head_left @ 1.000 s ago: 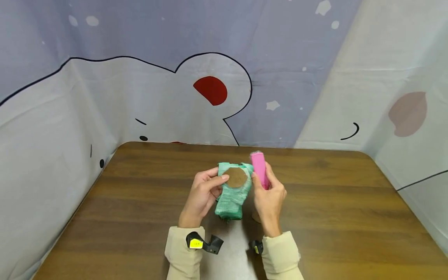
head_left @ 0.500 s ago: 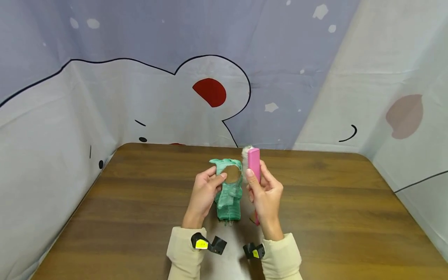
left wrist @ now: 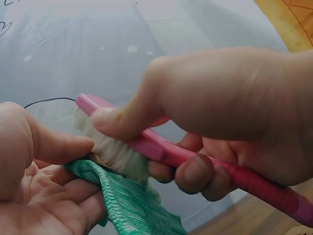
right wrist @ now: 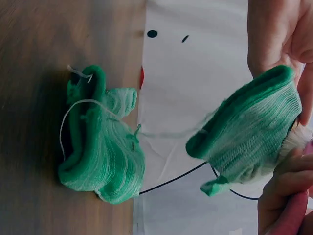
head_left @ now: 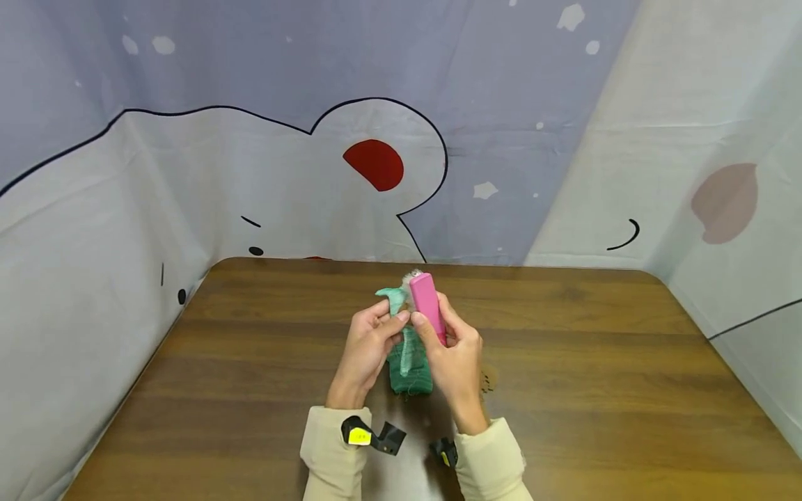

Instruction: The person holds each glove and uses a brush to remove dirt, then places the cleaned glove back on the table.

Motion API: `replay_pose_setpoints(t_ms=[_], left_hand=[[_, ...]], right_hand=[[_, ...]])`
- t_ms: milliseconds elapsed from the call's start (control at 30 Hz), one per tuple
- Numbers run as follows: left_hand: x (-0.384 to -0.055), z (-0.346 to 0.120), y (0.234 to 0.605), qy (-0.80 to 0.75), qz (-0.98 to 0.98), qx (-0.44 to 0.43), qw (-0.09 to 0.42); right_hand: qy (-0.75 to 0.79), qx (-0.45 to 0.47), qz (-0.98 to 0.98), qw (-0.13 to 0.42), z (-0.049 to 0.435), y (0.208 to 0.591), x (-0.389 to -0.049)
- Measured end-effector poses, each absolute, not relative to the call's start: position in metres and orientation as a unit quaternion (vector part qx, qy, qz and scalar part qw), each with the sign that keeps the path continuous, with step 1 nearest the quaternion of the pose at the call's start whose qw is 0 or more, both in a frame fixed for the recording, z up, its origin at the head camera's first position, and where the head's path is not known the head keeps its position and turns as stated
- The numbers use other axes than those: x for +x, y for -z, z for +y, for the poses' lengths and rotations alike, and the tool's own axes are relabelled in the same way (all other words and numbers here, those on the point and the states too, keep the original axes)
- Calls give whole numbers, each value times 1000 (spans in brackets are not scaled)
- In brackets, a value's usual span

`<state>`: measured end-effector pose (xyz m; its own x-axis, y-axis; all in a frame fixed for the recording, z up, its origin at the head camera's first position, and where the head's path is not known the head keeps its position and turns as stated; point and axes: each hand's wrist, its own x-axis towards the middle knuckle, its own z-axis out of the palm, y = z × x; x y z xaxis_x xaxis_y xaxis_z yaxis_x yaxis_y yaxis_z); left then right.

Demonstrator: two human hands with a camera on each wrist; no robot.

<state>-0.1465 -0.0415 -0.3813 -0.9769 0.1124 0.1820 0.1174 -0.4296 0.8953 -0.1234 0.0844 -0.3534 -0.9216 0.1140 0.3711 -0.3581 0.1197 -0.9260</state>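
My left hand [head_left: 363,348] pinches a green knitted piece [left wrist: 132,205], perhaps a glove, between thumb and fingers. A flat brown disc [left wrist: 100,160] lies against its cloth under my left thumb, mostly hidden. My right hand [head_left: 454,355] grips a pink brush [left wrist: 161,149], with the thumb along its head. The brush's pale bristles [left wrist: 115,152] rest against the disc and cloth. In the right wrist view, a second green knitted piece [right wrist: 105,142] appears beside the held one, a thin thread stretching between them.
A brown wooden table [head_left: 250,376] lies below my hands. Beside my right wrist sits a round brown disc with dark marks [head_left: 489,379], partly hidden. A printed cloth [head_left: 282,188] hangs behind the table's far edge. Both sleeves carry black wrist mounts [head_left: 376,437].
My right hand has moved left with the brush, bringing its bristles over the brown disc and uncovering another disc on the table. The left hand keeps its hold, and the cloth's top has shifted slightly left.
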Motion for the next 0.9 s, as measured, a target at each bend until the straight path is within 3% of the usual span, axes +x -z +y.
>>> replay_pose_setpoints(t_ms=[333, 500, 633, 900], left_hand=[[-149, -37, 384, 828, -551, -104, -33], [-147, -38, 380, 841, -523, -134, -22], [-148, -38, 379, 846, -518, -123, 3], [-148, -30, 380, 843, -527, -106, -15]], right_hand=[[-570, 7, -784, 245, 104, 392, -150], [-601, -53, -762, 235, 124, 393, -159], [-697, -26, -685, 210, 129, 384, -158], [-721, 104, -660, 184, 103, 361, -137]])
